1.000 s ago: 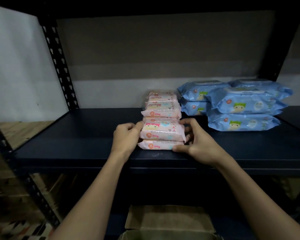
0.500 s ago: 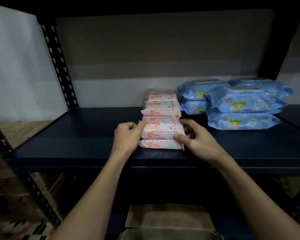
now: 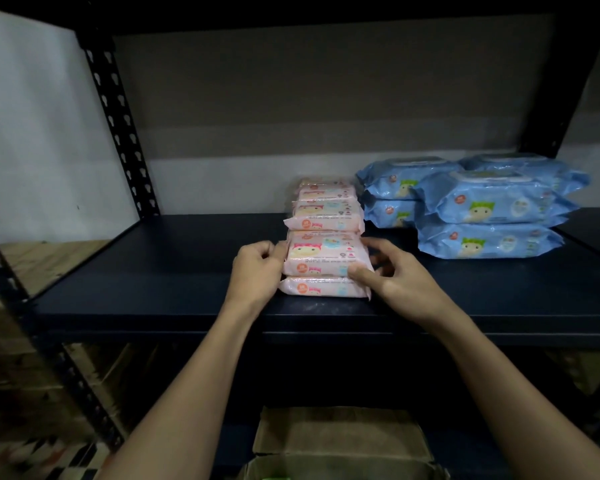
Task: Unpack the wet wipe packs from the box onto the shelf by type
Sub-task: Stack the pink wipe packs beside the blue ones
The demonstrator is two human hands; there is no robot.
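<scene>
Both hands bracket the front pink wipe stack (image 3: pixel 326 263): your left hand (image 3: pixel 257 268), fingers curled, presses its left end; your right hand (image 3: pixel 392 275) pinches the right end, thumb in front. Its long axis runs hand to hand, blue packs (image 3: pixel 482 209) beyond your right.

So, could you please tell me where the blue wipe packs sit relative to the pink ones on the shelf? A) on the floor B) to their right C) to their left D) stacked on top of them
B: the blue wipe packs are stacked on the shelf to the right of the pink ones.
</scene>
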